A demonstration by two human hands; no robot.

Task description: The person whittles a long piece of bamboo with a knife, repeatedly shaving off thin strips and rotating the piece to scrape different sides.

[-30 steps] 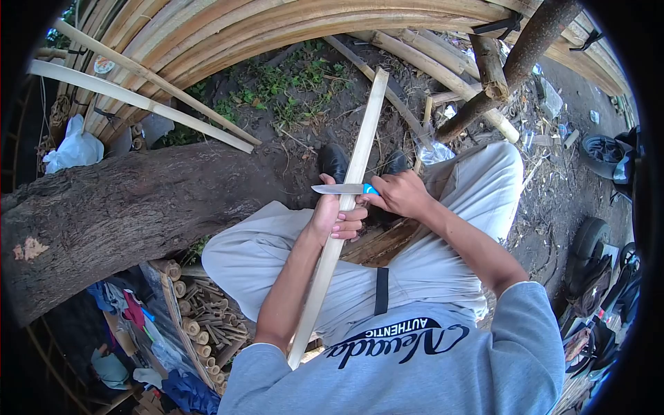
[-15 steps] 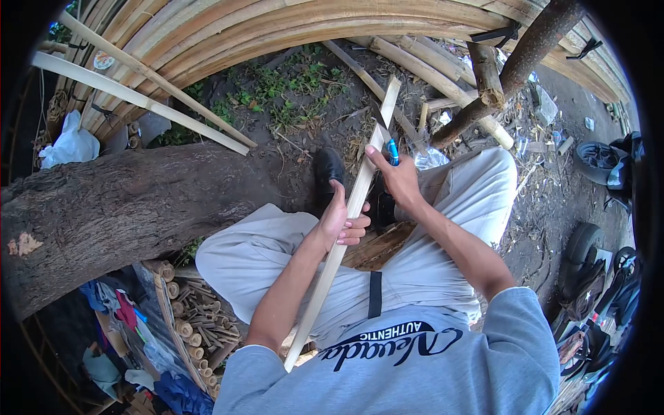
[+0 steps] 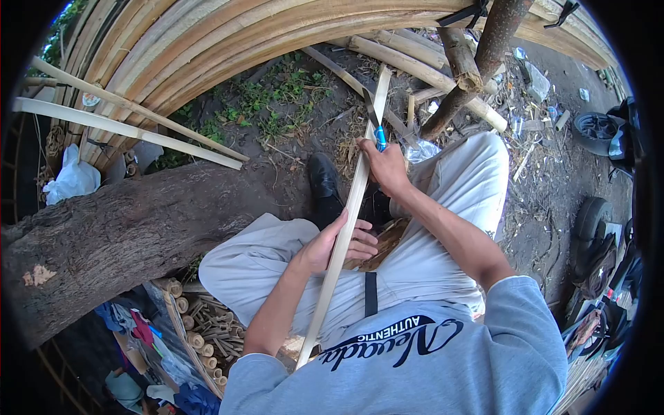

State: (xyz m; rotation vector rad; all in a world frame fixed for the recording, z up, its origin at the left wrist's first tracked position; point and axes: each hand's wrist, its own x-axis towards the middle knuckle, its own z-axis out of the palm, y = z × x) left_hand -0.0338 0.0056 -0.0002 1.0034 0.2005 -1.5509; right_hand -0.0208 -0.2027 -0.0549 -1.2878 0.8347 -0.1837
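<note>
You have a single head-worn fisheye view that looks steeply down and forward from close above your own grey sweatshirt [image 3: 415, 360] and pale trousers [image 3: 456, 187], over the dirt ground [image 3: 290, 131] ahead to the curved stack of long bamboo poles [image 3: 228, 34] at the frame's top.

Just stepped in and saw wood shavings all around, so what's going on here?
A seated person is working a long bamboo strip with a knife. The left hand grips the strip near its middle, over the lap. The right hand holds the blue-handled knife farther up, its blade lying along the strip toward the far end. A thick tree trunk lies to the person's left, with cut bamboo pieces beside it.
</note>
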